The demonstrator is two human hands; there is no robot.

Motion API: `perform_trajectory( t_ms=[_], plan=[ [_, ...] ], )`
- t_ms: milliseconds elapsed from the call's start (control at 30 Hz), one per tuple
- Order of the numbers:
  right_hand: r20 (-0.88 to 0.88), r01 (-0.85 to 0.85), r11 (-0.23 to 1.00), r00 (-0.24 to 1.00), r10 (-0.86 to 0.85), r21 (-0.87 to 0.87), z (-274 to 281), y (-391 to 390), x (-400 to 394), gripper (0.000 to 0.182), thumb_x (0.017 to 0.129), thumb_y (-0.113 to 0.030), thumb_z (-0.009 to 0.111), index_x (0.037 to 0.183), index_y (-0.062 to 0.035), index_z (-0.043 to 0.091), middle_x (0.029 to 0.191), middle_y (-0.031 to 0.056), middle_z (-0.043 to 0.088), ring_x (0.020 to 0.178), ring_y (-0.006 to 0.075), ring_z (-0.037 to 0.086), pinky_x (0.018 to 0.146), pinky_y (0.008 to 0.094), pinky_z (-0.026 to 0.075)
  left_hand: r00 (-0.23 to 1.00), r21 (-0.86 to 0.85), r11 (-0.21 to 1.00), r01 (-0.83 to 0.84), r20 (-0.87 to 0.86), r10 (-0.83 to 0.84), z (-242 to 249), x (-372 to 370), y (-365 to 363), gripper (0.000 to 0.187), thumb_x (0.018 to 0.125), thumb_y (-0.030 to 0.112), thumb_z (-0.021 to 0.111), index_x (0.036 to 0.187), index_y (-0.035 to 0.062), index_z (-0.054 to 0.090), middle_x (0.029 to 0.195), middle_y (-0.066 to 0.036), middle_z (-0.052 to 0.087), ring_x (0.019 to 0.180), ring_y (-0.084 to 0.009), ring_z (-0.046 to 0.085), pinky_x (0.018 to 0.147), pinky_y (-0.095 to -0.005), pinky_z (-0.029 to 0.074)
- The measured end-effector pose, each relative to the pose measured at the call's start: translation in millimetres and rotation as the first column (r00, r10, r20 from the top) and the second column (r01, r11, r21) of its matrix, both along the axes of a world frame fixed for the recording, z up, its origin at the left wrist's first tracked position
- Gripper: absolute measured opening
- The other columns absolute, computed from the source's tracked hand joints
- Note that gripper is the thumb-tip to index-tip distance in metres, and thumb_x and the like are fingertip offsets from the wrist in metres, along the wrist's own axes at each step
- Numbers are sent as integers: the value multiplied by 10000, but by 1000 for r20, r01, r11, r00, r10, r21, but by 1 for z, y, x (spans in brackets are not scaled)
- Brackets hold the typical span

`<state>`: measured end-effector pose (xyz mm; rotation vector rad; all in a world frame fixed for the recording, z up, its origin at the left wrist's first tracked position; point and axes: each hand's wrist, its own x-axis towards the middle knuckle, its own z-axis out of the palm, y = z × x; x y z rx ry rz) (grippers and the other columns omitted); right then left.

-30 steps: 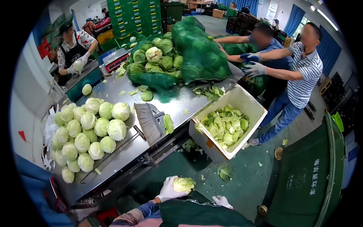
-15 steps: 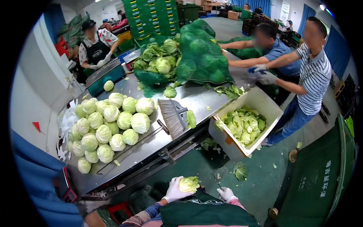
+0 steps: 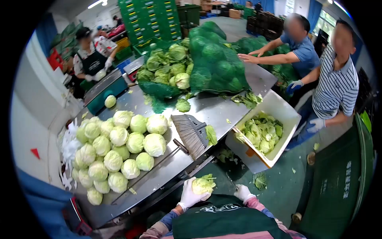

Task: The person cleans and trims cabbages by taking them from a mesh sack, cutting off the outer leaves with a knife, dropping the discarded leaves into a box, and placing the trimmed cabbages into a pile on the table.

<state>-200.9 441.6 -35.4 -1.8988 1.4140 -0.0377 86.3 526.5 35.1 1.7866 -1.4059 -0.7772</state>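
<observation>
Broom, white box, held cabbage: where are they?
Broom [image 3: 188,133]: head view, on its bristles.
White box [image 3: 281,106]: head view, on its inside wall.
Held cabbage [image 3: 201,185]: head view, on its pale side.

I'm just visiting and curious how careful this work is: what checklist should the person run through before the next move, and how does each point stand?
1. Cabbage held: ok, in the gloved left hand.
2. Thin tool in the gloved right hand: ok.
3. Tool clear of the left hand's fingers: ok, there is a visible gap.
4. Tool's edge sound: cannot tell, it is too small and blurred.
5. Room in the white box: ok, the loose leaves lie below its rim.
6. Floor free of scraps: not ok, a large leaf lies near the right hand's side.
</observation>
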Motion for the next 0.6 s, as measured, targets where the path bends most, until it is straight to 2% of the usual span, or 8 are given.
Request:
perform_trajectory(
  t_ms=[67, 100, 133, 200, 233, 333, 500, 600],
  plan=[
    [108, 131, 991, 986, -131, 5, -21, -6, -2, 368, 718, -123, 634, 1058, 17, 639, 947, 251, 648, 907, 406, 626, 834, 410, 500, 998, -37, 998, 58, 13, -58, 3, 2, -23, 892, 588, 349, 881, 1276, 0, 434, 1177, -189, 459, 1120, -338, 485, 991, -387, 410],
    [221, 222, 974, 949, -224, 36, -56, -7, -7, 347, 748, -119, 612, 1065, 20, 639, 925, 230, 661, 897, 367, 647, 812, 384, 510, 996, -29, 996, 86, 15, -86, 7, 1, -36, 892, 588, 349, 881, 1276, 0, 434, 1177, -189, 459, 1120, -338, 485, 991, -387, 410],
    [243, 245, 958, 930, -276, 152, -57, -13, -8, 350, 795, -134, 609, 1117, 2, 621, 904, 189, 675, 837, 288, 681, 774, 355, 520, 996, -38, 995, 93, -10, -93, 14, -3, -49, 887, 590, 346, 873, 1275, -4, 432, 1171, -191, 464, 1129, -343, 474, 993, -395, 404],
    [133, 300, 925, 933, -336, 232, 2, -27, 3, 358, 841, -162, 602, 1173, -29, 596, 880, 149, 681, 739, 215, 686, 732, 336, 522, 991, -38, 991, 127, -29, -128, 19, -8, -78, 882, 592, 342, 865, 1273, -9, 430, 1164, -193, 469, 1138, -349, 462, 995, -404, 398],
    [134, 301, 926, 932, -336, 226, -5, -34, 1, 363, 865, -176, 597, 1205, -52, 576, 876, 139, 683, 677, 203, 678, 707, 337, 521, 987, -60, 986, 153, -31, -155, 19, -11, -92, 888, 592, 337, 864, 1279, -12, 424, 1172, -192, 466, 1145, -346, 458, 998, -402, 396],
    [160, 330, 915, 915, -370, 233, 12, -60, 0, 354, 868, -179, 591, 1198, -53, 577, 871, 132, 682, 682, 203, 677, 702, 333, 520, 976, -89, 972, 217, -14, -219, 21, -23, -139, 902, 587, 313, 865, 1290, -20, 408, 1197, -194, 451, 1160, -344, 454, 1008, -399, 387],
    [224, 396, 887, 866, -447, 238, -5, -120, -25, 360, 879, -182, 588, 1207, -35, 563, 911, 132, 685, 646, 202, 666, 672, 334, 520, 970, -95, 969, 226, -73, -233, 22, -55, -237, 895, 587, 285, 863, 1273, -25, 379, 1154, -208, 454, 1104, -353, 471, 985, -398, 397],
    [386, 444, 833, 742, -549, 331, -10, -168, -46, 339, 888, -156, 581, 1188, 2, 565, 857, 134, 667, 597, 168, 645, 607, 310, 513, 978, -90, 973, 210, 2, -211, 28, -78, -304, 895, 581, 303, 856, 1255, -29, 369, 1157, -218, 457, 1099, -359, 473, 976, -410, 398]
  ],
)
